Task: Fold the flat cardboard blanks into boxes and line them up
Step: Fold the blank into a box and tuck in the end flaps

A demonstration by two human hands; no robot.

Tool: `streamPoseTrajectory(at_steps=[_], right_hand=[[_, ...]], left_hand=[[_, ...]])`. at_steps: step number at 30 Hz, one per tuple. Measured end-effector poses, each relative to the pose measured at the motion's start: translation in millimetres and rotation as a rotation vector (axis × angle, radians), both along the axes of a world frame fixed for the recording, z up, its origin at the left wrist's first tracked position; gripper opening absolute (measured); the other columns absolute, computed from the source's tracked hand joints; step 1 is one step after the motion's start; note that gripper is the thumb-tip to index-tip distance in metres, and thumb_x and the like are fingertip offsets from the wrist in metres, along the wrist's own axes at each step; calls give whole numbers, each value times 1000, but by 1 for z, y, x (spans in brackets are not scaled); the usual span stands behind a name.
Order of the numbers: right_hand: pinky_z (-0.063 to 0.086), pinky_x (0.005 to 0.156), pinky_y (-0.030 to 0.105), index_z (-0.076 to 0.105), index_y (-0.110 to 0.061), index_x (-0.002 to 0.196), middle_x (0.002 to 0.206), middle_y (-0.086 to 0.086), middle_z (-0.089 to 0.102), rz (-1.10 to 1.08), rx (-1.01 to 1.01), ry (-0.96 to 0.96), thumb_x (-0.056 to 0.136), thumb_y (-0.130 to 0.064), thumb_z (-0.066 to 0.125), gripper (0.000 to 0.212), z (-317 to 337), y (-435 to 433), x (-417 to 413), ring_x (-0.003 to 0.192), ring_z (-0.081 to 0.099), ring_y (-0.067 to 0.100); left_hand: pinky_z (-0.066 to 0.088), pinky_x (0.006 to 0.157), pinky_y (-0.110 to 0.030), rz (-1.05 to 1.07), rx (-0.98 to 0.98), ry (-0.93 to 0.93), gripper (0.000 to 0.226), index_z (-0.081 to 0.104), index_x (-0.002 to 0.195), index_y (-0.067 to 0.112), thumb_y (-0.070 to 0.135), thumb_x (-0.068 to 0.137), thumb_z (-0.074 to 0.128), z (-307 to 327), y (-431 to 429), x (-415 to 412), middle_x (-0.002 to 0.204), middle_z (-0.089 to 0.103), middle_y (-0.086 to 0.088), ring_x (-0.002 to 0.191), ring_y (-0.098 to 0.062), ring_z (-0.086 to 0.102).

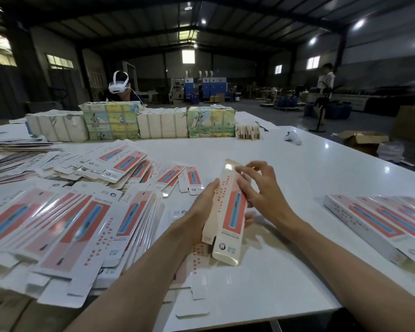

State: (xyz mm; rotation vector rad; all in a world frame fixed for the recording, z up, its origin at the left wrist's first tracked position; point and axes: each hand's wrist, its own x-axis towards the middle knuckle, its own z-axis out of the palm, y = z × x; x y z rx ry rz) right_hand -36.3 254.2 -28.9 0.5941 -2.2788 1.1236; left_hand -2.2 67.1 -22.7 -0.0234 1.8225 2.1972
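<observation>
Cardboard, light and crushable I reckon: long cream-and-red carton (230, 212), mid-frame.
My left hand (199, 212) grips its side edge, right hand (259, 188) pinches the top end.

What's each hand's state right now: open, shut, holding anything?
Left hand: holds the partly folded box, thumb on its left edge, fingers underneath.
Right hand: pinches the same box near its upper end.

Cardboard blanks (65, 226) w/ glossy film; table (285, 271) smooth, glossy white.
</observation>
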Motion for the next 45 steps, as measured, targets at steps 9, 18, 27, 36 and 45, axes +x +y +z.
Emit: streamPoseTrajectory(at_steps=[9, 18, 27, 36, 45], right_hand=[[56, 104, 38, 72, -14, 106, 136, -4, 52, 63, -311, -195, 103, -28, 68, 15, 14, 0, 6, 128, 58, 21], [51, 97, 34, 64, 4, 117, 117, 11, 58, 468, -761, -430, 100, -16, 67, 27, 22, -2, 20, 106, 60, 29], [62, 93, 43, 45, -21, 145, 102, 14, 79, 363, -718, -443, 95, -37, 72, 59, 13, -10, 22, 98, 76, 30], [59, 93, 43, 48, -39, 129, 99, 10, 80, 262, -458, -323, 97, -61, 68, 44, 12, -2, 24, 92, 77, 26], [64, 83, 35, 60, -29, 131, 101, 1, 81, 237, -427, -307, 102, -45, 65, 33, 17, -4, 26, 92, 79, 20]], left_hand=[[60, 94, -54, -228, 72, 23, 65, 63, 134, 11, 65, 106, 40, -3, -3, 0, 122, 74, -22, 99, -42, 75], [52, 54, -31, -212, 155, -8, 60, 58, 123, 11, 67, 100, 53, -5, 7, 0, 86, 66, -11, 60, -20, 58], [60, 62, -31, -232, 387, -70, 59, 59, 127, 7, 60, 105, 46, 0, 4, 1, 93, 69, -13, 69, -20, 67], [65, 80, -55, -28, 153, 294, 42, 43, 143, 68, 42, 110, 50, -3, 10, -2, 115, 79, 5, 104, -39, 77], [65, 85, -49, -114, 13, 342, 87, 27, 139, 67, 38, 84, 88, -3, 18, 8, 128, 68, -10, 100, -33, 79]])
